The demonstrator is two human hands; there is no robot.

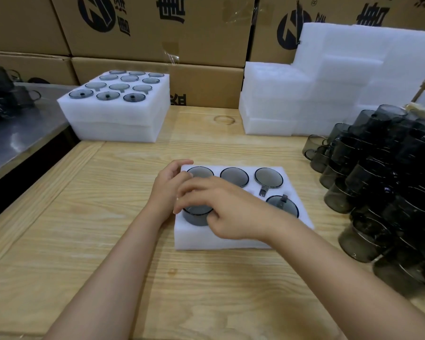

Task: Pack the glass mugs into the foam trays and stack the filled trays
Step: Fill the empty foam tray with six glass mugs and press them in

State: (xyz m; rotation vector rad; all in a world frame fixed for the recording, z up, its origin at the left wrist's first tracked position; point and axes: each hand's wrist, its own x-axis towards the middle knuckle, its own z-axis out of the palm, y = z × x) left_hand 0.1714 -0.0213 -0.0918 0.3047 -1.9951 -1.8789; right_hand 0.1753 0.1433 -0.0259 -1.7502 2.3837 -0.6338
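A white foam tray [231, 239] lies on the wooden table in front of me, with smoky grey glass mugs sunk in its holes. My right hand [221, 209] reaches across the tray and grips a mug [195, 218] that stands partly out of the near left hole. My left hand [168, 185] rests on the tray's left edge, fingers curled over the rim by the far left hole. Mugs sit in the far row [268, 177] and the near right hole [284, 204]. The near middle hole is hidden under my right hand.
Two filled trays [115, 111] are stacked at the far left. Empty foam trays [329, 82] pile up at the far right. A heap of loose mugs [388, 192] covers the right side. Cardboard boxes [157, 28] wall off the back; a metal surface [15, 133] adjoins at left.
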